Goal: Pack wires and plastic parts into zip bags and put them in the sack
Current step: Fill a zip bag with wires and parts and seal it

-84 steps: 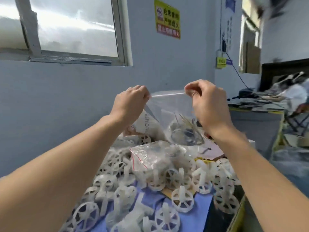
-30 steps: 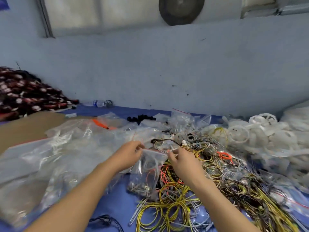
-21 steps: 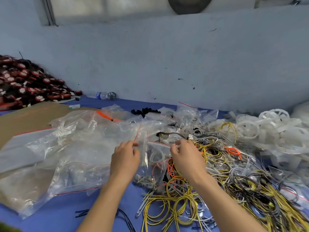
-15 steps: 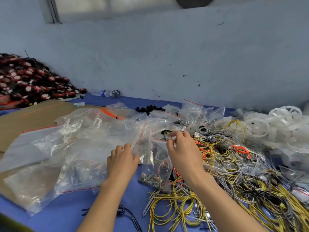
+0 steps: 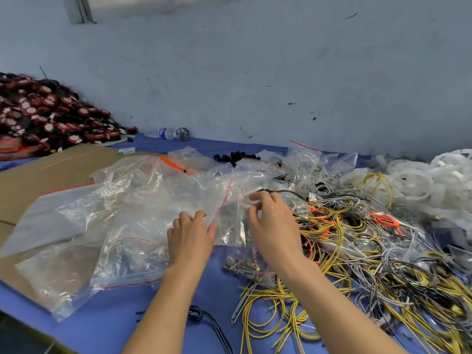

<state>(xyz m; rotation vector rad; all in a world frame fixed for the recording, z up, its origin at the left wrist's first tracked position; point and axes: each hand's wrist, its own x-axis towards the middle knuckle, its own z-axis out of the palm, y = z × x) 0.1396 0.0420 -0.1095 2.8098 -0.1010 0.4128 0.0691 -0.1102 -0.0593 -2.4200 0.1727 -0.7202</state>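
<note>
Cool, even daylight fills the room, brightest by the window frame [image 5: 81,8] at eleven o'clock. Shadows stay faint. White glints streak the clear bags [image 5: 122,205] at nine o'clock. The wires [image 5: 408,290] at four o'clock smear softly, and the wide lens bows the edges.

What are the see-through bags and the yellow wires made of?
The bags look like thin, shiny clear plastic: they crinkle and glint, and the table shows through. The yellow wires seem coated in smooth plastic, bending in loops; any metal inside is hidden.
</note>
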